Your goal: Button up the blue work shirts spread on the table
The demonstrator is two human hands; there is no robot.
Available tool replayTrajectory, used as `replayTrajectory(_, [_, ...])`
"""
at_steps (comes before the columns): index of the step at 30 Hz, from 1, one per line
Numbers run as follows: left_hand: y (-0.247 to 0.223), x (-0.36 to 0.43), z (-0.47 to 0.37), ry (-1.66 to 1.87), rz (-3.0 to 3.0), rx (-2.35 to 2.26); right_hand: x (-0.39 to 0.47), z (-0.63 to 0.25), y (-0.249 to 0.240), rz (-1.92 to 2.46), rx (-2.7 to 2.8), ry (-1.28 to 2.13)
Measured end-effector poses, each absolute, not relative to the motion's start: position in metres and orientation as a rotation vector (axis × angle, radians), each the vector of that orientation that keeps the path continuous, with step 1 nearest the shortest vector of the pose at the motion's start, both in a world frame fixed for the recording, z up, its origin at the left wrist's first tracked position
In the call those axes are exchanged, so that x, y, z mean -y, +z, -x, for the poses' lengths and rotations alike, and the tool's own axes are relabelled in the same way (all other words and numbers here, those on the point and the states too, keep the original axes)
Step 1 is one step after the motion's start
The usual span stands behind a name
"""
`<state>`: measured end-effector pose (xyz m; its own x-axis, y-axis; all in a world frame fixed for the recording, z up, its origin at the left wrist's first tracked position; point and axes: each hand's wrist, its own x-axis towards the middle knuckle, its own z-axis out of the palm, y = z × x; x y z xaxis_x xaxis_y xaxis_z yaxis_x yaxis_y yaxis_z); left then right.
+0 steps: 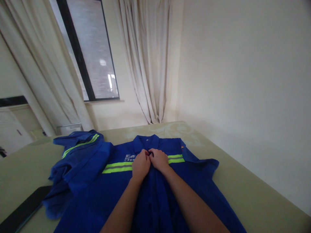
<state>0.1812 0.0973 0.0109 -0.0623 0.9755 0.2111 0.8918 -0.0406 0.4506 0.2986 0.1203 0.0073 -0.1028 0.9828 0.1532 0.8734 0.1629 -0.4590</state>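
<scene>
A blue jacket (116, 184) with yellow-green reflective bands lies front side up on the table, its collar pointing away from me. My left hand (141, 164) and my right hand (158, 159) meet at the front placket just below the collar. The fingers of both are bent and pressed together on the jacket's front edges. Whatever small part lies between the fingertips is hidden. White lettering and a logo show beside my left hand.
Another blue garment (80, 150) with a reflective band lies bunched at the left. A long black object (26, 207) rests on the greenish tabletop (233, 171) at the lower left. Wall, curtains and window stand behind the table.
</scene>
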Motion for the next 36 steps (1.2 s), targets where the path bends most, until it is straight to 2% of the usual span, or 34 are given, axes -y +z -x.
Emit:
replayTrajectory(8, [-0.004, -0.107, -0.17, 0.983, -1.901, -1.943, -0.122, -0.299, 0.005, 1.681, 2.051, 0.335])
replayTrajectory(26, [-0.003, -0.116, -0.161, 1.161, -1.737, -1.814, -0.107, -0.295, 0.011, 1.532, 2.019, 0.208])
replayTrajectory(36, [-0.001, -0.112, -0.165, 1.144, -1.766, -1.833, -0.11, -0.294, 0.009, 1.659, 2.023, 0.216])
